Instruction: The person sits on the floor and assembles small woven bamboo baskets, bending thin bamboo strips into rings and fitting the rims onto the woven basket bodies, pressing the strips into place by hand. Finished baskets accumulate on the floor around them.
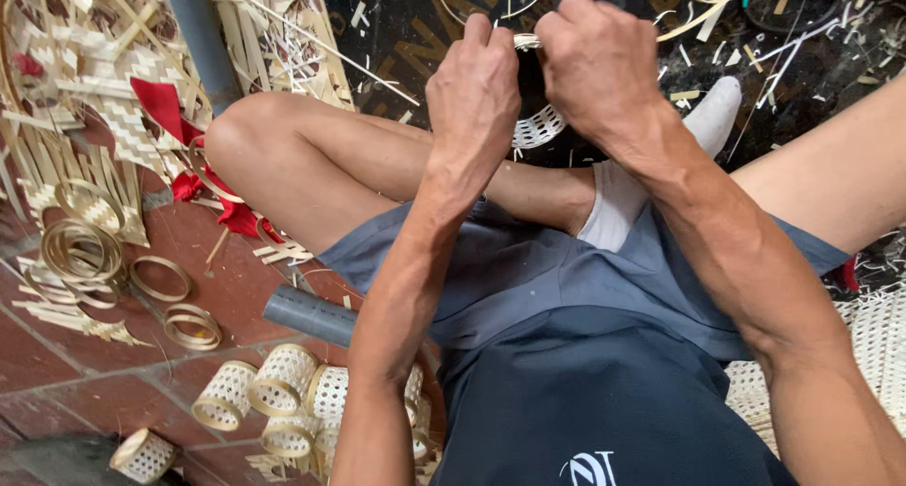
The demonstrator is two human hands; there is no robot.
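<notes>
My left hand (pixel 477 90) and my right hand (pixel 599 61) are raised together in front of me, both closed around a small woven bamboo basket (pixel 540 125). Only the basket's open-lattice side and a bit of its rim show between and below my hands; the rest is hidden behind my fingers. I sit cross-legged, and the basket hangs above my shins and my white sock (pixel 618 198).
Several finished small woven baskets (pixel 283 392) lie by my left knee on the red tile floor. Bamboo rings (pixel 160 278), woven strips (pixel 85 99), red cloth (pixel 165 108) and a grey pipe (pixel 307 316) lie at left. Woven sheet (pixel 873 330) at right; bamboo scraps litter the dark floor ahead.
</notes>
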